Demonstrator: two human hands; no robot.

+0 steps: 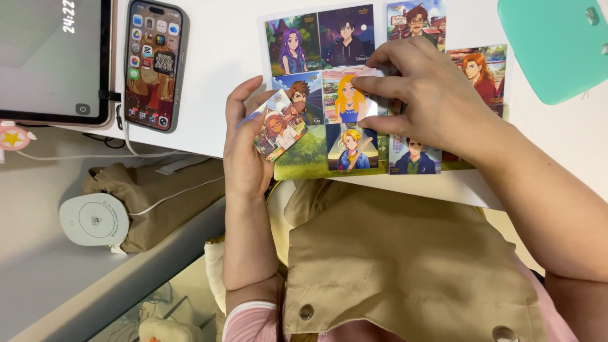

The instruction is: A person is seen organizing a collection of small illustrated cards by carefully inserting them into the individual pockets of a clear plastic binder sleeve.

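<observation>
Right hand (425,95) hides cards on sheet (354,95); left hand (244,142) holds stack (278,126).

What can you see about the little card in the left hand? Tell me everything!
The card is small, glossy and rectangular, and looks like printed paper. It shows a cartoon person with brown hair, with reddish and green background colours. It is tilted, with one corner lying over the sheet of pictures on the white desk. The left hand holds it by its left edge, the thumb across that side. It may be more than one card stacked; I cannot tell. The right hand does not touch it.
</observation>
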